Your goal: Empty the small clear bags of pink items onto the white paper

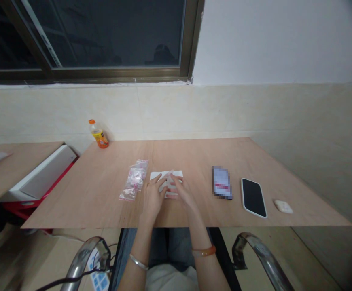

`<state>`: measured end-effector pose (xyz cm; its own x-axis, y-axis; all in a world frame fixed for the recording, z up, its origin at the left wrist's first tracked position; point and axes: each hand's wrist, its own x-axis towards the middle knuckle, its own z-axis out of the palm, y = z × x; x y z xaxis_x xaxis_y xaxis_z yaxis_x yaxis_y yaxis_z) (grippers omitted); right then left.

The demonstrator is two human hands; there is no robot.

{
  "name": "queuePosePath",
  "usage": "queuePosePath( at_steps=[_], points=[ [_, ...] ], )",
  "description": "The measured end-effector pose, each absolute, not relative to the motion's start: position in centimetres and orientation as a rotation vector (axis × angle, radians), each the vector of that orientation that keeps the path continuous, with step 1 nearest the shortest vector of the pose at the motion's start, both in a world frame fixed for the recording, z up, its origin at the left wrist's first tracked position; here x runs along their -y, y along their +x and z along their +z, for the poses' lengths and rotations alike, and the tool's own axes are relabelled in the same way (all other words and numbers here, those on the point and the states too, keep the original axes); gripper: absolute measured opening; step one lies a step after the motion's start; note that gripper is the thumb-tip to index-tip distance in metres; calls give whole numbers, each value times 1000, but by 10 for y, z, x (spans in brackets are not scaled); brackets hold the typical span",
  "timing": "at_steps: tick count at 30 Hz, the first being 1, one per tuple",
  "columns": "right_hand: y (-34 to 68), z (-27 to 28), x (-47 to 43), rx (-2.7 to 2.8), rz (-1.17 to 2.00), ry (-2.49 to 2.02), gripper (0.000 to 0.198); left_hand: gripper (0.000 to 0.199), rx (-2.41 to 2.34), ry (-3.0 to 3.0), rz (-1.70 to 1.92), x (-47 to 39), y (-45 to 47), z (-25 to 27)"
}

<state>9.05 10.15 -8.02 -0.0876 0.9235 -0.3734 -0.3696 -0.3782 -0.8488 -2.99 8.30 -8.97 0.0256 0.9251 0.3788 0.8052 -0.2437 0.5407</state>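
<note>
Both hands meet over a white sheet (157, 174) near the front middle of the table. My left hand (154, 196) has its thumb and fingers curved in from the left. From the right, my right hand (182, 190) reaches in with its fingertips close to the left ones. Between the fingertips is a small piece of clear plastic film (170, 173), pinched by both hands; its exact kind is too small to make out. Just left of my left hand lies a pile of clear plastic bags (135, 180) with pinkish edges.
A phone (221, 182) with a lit, blurred screen lies to the right. Beyond it are a white-framed phone (253, 198) and a small whitish case (283, 206). An orange-capped drink bottle (99, 135) stands at the back left. A white box (42, 173) sits left of the table (188, 151).
</note>
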Motion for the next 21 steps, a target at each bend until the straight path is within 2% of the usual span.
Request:
queuePosePath(
  at_steps=[6,10,13,16,19,21],
  points=[
    [95,-89,-107,502,2078,-851,27,32,-1726,2242,951,-86,-29,-91],
    [99,-103,-112,447,2030,-799,22,28,-1660,2265,959,-83,-32,-88],
    [101,-117,-117,441,1854,-842,26,27,-1636,2202,1062,-81,-35,-84],
    [100,-130,-126,507,1529,-1004,45,30,-1670,2081,1150,-82,-37,-85],
    [94,-142,-134,558,1203,-1174,82,34,-1764,1999,1087,-85,-38,-94],
    [88,-151,-136,637,1088,-1205,98,39,-1819,1993,954,-86,-38,-106]
  ],
)
